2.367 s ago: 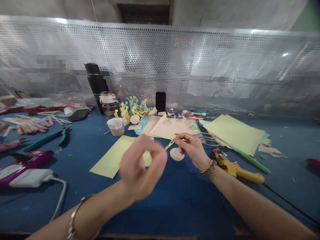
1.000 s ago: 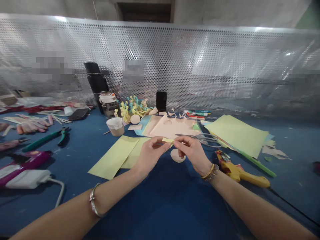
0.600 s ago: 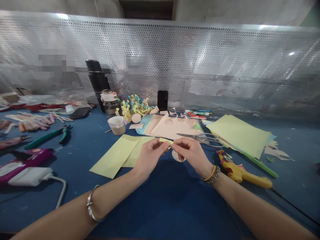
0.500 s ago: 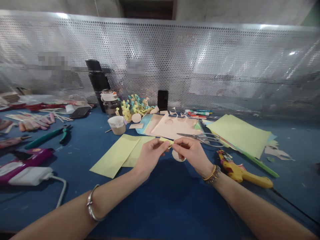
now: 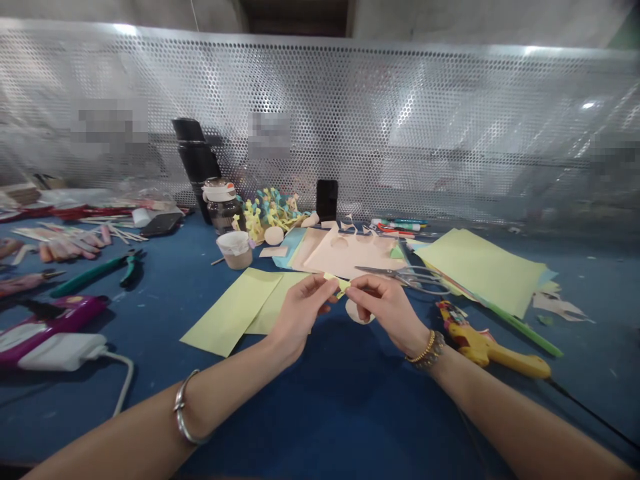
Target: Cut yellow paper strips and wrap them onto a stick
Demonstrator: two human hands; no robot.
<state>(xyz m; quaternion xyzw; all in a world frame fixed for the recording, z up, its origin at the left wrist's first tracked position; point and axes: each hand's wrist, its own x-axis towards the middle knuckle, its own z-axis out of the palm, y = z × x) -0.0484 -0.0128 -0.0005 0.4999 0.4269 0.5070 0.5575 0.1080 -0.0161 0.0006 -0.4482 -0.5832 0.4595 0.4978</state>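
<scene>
Between my fingertips is a small strip of yellow paper (image 5: 342, 283), folded or curled. My left hand (image 5: 306, 305) pinches its left end with thumb and forefinger. My right hand (image 5: 384, 301) grips the other end the same way. Under the right fingers a pale round disc (image 5: 358, 312) lies on the blue table, partly covered. Two yellow paper sheets (image 5: 231, 312) lie by my left hand, one overlapping the other. Just beyond my right hand are scissors (image 5: 405, 275), resting partly on pale pink paper (image 5: 333, 257).
A yellow glue gun (image 5: 493, 350) with a cord lies at right, near a green stick (image 5: 525, 328) and yellow sheets (image 5: 485, 267). At left are green-handled pliers (image 5: 95, 275) and a purple device (image 5: 65, 320). A cup (image 5: 235, 251) and paper flowers (image 5: 265, 213) stand behind.
My fingertips have shifted slightly on the yellow strip, so more of it shows between them. The view has moved a little; the other things lie as before.
</scene>
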